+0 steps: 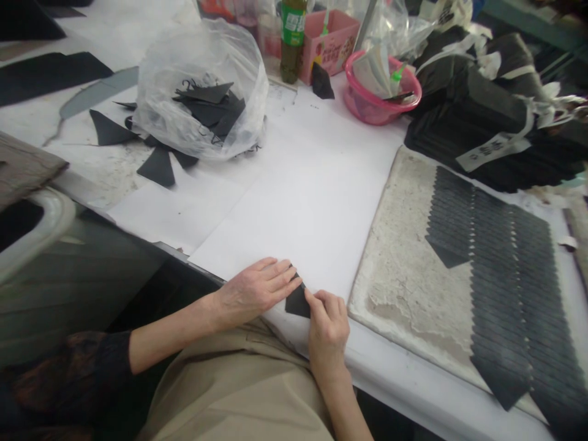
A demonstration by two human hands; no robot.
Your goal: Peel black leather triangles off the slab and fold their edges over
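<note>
A small black piece (297,302) lies on the white paper sheet (312,208) right at the near edge of the counter (399,373), just in front of the person's lap. The left hand (257,288) lies flat with its fingers stretched out, pressing on the piece's left corner; its grip is wide and holds nothing. The right hand (327,324) has its grip narrow, thumb and fingertips pinching the right edge of the piece.

Beyond the hands the paper sheet runs bare toward the far side, giving open room ahead. To the right, close by, a worn grey board (404,245) begins, and on it rows of overlapped black pieces (500,288) lie in long strips. To the far left a clear plastic bag (202,86) holds more black cut pieces, with loose scraps (158,165) beside it. At the back stand a green bottle (293,37), a pink box (328,43) and a pink bowl (381,92). A heap of black bundles tied with white strips (496,104) fills the far right corner.
</note>
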